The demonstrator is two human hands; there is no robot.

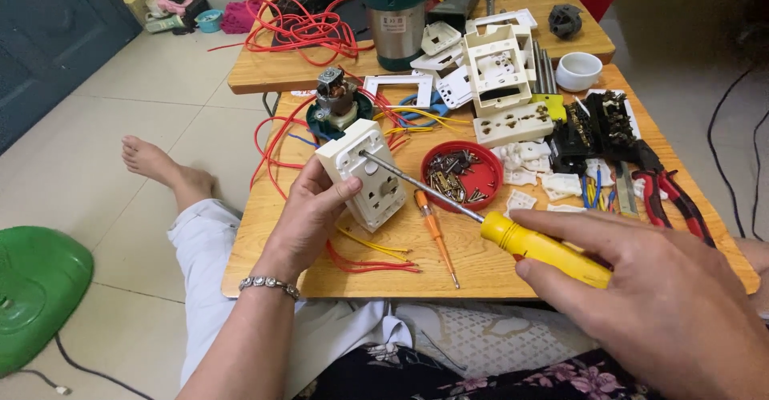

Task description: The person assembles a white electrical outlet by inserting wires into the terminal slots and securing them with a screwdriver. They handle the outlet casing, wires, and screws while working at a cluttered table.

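My left hand (306, 212) grips a white wall socket unit (364, 172), tilted above the wooden table (264, 232). My right hand (657, 296) holds a yellow-handled screwdriver (545, 248); its long metal shaft runs up and left, and the tip rests on the upper face of the socket unit. Just under the shaft, an orange tester screwdriver (435, 236) lies on the table. A red round lid (490, 177) full of small screws sits beside the socket unit to the right.
Red and yellow wires (372, 260) trail under the socket. White socket parts (501, 72), black parts (589, 132), red-handled pliers (669, 200), a small motor (335, 96), a white cup (578, 70) and a steel canister (395, 20) crowd the tables. A green object (36, 288) lies on the floor.
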